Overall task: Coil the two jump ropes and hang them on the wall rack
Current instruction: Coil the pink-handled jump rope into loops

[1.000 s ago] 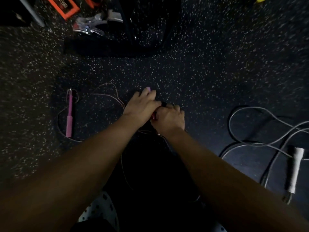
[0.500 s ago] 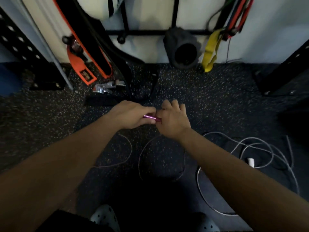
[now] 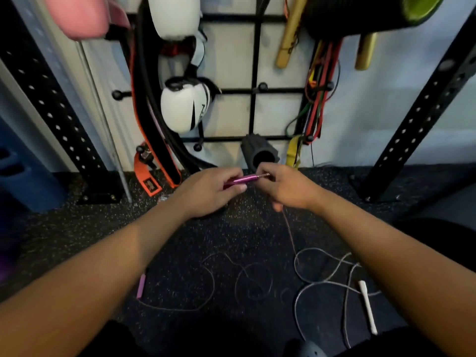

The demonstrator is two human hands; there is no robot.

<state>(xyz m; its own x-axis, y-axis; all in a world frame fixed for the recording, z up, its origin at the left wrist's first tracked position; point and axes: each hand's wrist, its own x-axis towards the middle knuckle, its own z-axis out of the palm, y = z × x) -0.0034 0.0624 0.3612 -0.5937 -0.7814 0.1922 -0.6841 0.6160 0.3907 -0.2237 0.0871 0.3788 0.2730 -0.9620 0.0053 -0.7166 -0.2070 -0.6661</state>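
Jump ropes are both uncoiled: your left hand (image 3: 211, 191) grips the pink handle (image 3: 240, 180) at frame centre, your right hand (image 3: 286, 188) pinches its cord (image 3: 289, 230), the white rope (image 3: 322, 282) sprawls lower right, and the wall rack (image 3: 255, 90) waits.

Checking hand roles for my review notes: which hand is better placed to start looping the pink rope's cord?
Probably the right hand: it already pinches the thin cord at the tip of the pink handle, and the cord trails below it. The left hand is occupied gripping that handle.
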